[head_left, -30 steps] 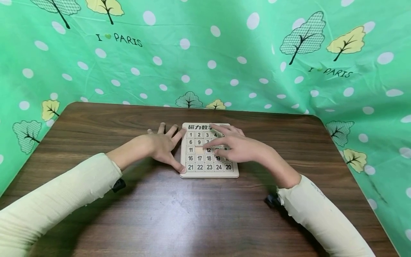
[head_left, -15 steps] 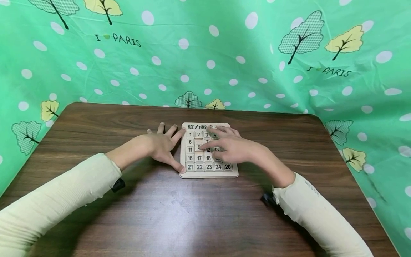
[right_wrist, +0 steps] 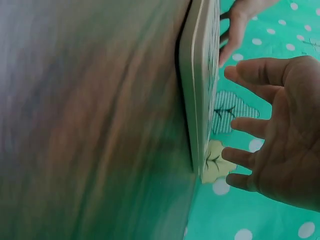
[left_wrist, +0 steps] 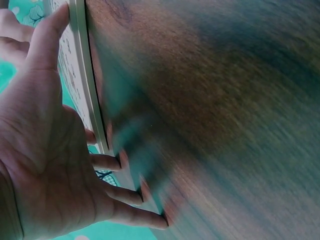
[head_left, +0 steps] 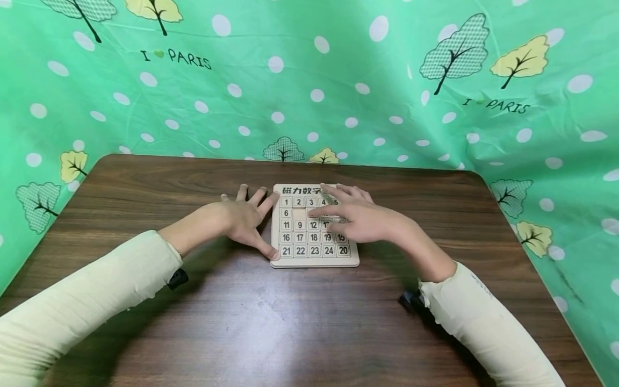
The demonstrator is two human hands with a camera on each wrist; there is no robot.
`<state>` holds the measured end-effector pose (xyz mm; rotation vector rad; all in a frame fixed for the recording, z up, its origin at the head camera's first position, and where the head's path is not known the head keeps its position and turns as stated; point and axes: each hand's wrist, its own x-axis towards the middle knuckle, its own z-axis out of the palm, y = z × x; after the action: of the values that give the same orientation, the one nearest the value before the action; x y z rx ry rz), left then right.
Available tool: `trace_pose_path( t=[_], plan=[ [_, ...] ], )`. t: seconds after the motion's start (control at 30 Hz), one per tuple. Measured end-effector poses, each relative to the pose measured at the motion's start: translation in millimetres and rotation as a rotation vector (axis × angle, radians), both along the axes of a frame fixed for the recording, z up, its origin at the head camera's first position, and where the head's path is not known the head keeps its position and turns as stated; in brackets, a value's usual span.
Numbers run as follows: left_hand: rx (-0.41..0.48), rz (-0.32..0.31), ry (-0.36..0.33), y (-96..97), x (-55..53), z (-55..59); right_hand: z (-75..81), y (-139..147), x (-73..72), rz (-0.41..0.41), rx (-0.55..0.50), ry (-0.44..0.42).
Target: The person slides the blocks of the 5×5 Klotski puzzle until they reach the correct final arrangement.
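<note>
A pale number slide puzzle point(head_left: 315, 263) lies flat on the table, its tiles in rows under a printed heading. In its second row a bare slot point(head_left: 299, 213) shows right of tile 6, with tile 9 point(head_left: 300, 225) just below. My left hand point(head_left: 245, 219) is spread along the left edge, thumb at the near left corner, other fingertips reaching the table in the left wrist view. Over the right part of the puzzle hovers my right hand point(head_left: 365, 220), index fingertip beside the slot. It covers several tiles; in the right wrist view its fingers point(right_wrist: 250, 127) are spread, slightly bent.
The dark wood table point(head_left: 232, 322) extends on all sides of the puzzle. Behind it hangs a green dotted curtain point(head_left: 300, 75) with printed trees. Both forearms wear pale sleeves point(head_left: 111, 274), with a dark wrist device point(head_left: 179, 278) under the left one.
Tile 9 has slid one place toward me under my right index finger, so the bare slot is now in the second row. My right hand then shifted right and slightly away; my left stays put.
</note>
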<state>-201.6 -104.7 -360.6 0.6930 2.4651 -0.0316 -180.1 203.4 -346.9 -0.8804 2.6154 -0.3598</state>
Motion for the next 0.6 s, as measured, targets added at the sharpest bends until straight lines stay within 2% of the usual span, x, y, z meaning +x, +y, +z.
trace_pose_path(
  t=[0.2, 0.23, 0.3, 0.33, 0.43, 0.47, 0.6],
  plan=[
    [-0.001, -0.005, 0.013, -1.7, -0.3, -1.4, 0.1, 5, -3.4, -0.029, 0.042, -0.019],
    [-0.009, -0.008, 0.024, -2.4, -4.1, -8.6, 0.0, 5, -3.4, -0.029, 0.046, -0.02],
    [-0.001, -0.003, 0.015, -2.2, -3.5, -6.3, -2.6, 5, -4.9, -0.027, 0.049, -0.012],
    [-0.01, -0.008, 0.024, -2.3, -5.4, -10.2, -2.7, 4, -5.0, -0.026, 0.046, -0.014],
    [-0.012, -0.004, 0.023, -2.1, -5.9, -10.8, -2.9, -1, -5.0, -0.016, 0.046, -0.009],
    [-0.005, 0.0, 0.01, -1.3, -2.4, -3.6, -2.9, -2, -4.9, -0.013, 0.047, -0.008],
    [0.003, 0.003, -0.002, -0.7, -0.2, 1.0, -1.7, -11, -2.6, -0.002, 0.073, -0.007]
  ],
)
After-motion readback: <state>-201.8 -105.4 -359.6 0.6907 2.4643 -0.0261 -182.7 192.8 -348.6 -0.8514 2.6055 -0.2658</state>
